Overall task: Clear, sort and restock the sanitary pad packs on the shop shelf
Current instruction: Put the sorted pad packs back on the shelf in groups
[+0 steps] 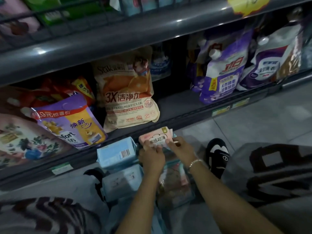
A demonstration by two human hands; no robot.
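A pink sanitary pad pack (156, 137) with Chinese print is held just below the front edge of the lowest shelf (177, 107). My left hand (151, 157) grips its lower left side and my right hand (181, 149) pinches its right edge. To the left stands a light blue pad pack (116, 152) with a barcode, and a second blue pack (122, 182) lies below it. More pink and mixed packs (175, 183) sit piled under my hands, partly hidden by my arms.
The shelf holds laundry bags: a purple softener pouch (70, 122), an orange-and-cream detergent bag (128, 92) and purple-white pouches (222, 73) to the right. A black-and-white shoe (217, 156) rests on the grey tiled floor. Patterned dark-and-white fabric (278, 174) lies at right and lower left.
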